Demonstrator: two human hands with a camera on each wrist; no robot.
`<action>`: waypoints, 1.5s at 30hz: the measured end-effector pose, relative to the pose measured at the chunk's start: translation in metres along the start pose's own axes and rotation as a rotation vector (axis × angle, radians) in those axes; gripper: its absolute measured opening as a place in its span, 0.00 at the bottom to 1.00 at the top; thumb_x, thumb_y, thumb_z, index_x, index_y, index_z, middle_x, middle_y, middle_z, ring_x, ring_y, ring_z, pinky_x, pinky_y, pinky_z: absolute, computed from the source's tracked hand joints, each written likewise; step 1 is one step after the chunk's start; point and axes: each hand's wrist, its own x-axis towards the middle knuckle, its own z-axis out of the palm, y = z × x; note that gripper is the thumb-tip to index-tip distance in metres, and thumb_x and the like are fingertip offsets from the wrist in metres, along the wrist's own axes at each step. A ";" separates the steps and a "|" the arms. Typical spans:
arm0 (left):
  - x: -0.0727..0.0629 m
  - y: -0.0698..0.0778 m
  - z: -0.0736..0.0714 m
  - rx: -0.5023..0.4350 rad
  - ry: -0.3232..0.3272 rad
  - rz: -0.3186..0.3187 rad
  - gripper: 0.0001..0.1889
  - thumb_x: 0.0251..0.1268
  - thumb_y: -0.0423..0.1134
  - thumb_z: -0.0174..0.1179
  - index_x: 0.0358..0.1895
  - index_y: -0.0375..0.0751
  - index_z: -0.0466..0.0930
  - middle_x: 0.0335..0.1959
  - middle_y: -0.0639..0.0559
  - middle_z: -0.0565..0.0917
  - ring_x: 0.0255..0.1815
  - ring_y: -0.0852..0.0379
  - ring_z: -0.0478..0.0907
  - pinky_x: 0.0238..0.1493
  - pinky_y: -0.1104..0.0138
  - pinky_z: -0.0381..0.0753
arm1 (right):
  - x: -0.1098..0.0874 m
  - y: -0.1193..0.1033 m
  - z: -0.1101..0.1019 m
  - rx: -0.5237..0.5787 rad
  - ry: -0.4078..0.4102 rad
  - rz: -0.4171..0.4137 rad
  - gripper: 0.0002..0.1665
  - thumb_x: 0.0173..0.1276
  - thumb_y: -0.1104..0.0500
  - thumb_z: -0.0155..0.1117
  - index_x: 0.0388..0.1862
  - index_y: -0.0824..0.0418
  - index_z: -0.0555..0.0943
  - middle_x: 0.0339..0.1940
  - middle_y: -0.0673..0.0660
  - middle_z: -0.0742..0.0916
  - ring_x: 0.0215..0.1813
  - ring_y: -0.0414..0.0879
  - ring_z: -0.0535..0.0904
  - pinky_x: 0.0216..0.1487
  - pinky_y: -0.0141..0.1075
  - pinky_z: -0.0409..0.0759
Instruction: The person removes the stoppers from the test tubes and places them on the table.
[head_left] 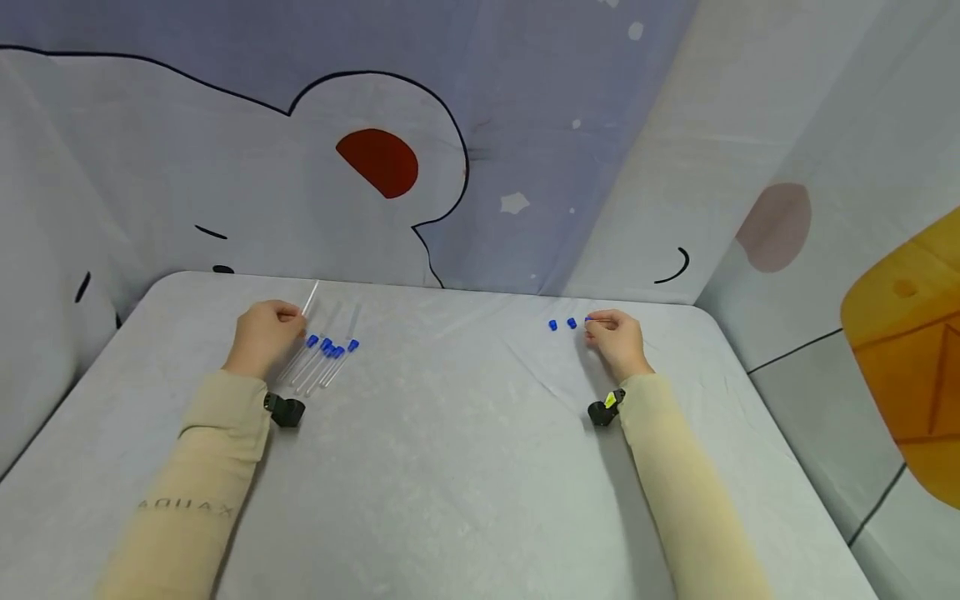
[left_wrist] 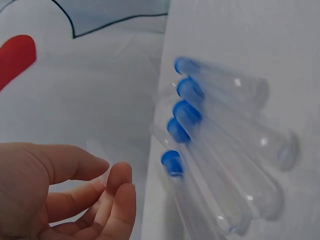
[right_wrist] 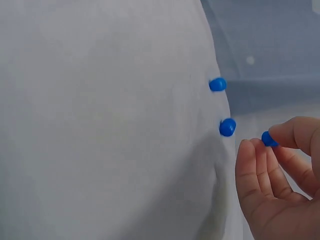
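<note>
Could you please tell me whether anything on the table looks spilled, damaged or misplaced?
Nothing stands out: the clear blue-capped tubes lie bunched together, two small blue caps sit loose at right, and no spill or breakage shows.

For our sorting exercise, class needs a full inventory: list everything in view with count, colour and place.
Capped tubes: five, clear with blue caps, on the table beside the left grip
Further tubes: apparently two, clear, beyond the capped ones; too faint to count surely
Held tube: one, clear, in the left grip
Loose caps: two, blue, near the table's far edge
Held cap: one, blue, in the right grip
Table: one, whitish, under everything
Backdrop: white and purplish with printed shapes, behind the table
Wrist cameras: two, black, one per wrist
Left grip: one, bare, far left
Right grip: one, bare, far right
Sleeves: two, beige, both arms
</note>
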 end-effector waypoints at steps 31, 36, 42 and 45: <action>0.008 -0.013 0.006 0.148 0.008 -0.048 0.19 0.74 0.41 0.57 0.44 0.22 0.81 0.41 0.28 0.83 0.41 0.35 0.79 0.42 0.46 0.78 | 0.026 -0.002 0.007 -0.531 0.014 0.002 0.16 0.71 0.64 0.60 0.54 0.71 0.80 0.50 0.70 0.86 0.52 0.61 0.82 0.56 0.51 0.78; 0.005 -0.007 0.002 0.144 0.045 -0.002 0.18 0.75 0.41 0.54 0.46 0.23 0.80 0.42 0.29 0.83 0.41 0.35 0.79 0.42 0.46 0.77 | 0.023 -0.004 0.000 -0.533 -0.014 -0.032 0.18 0.71 0.65 0.60 0.56 0.72 0.79 0.52 0.72 0.85 0.55 0.63 0.81 0.59 0.53 0.77; -0.006 0.008 -0.002 0.141 0.063 0.081 0.17 0.76 0.39 0.54 0.50 0.24 0.80 0.41 0.33 0.83 0.41 0.37 0.80 0.43 0.47 0.77 | 0.017 -0.013 -0.002 -0.494 -0.008 -0.106 0.20 0.68 0.66 0.54 0.56 0.71 0.81 0.50 0.71 0.85 0.54 0.63 0.80 0.58 0.52 0.76; -0.014 0.016 -0.001 0.140 0.064 0.125 0.16 0.75 0.37 0.55 0.50 0.25 0.81 0.40 0.33 0.83 0.40 0.38 0.80 0.41 0.48 0.77 | 0.010 -0.019 0.002 -0.458 -0.016 -0.130 0.21 0.68 0.66 0.53 0.57 0.70 0.81 0.50 0.70 0.85 0.52 0.61 0.79 0.55 0.50 0.75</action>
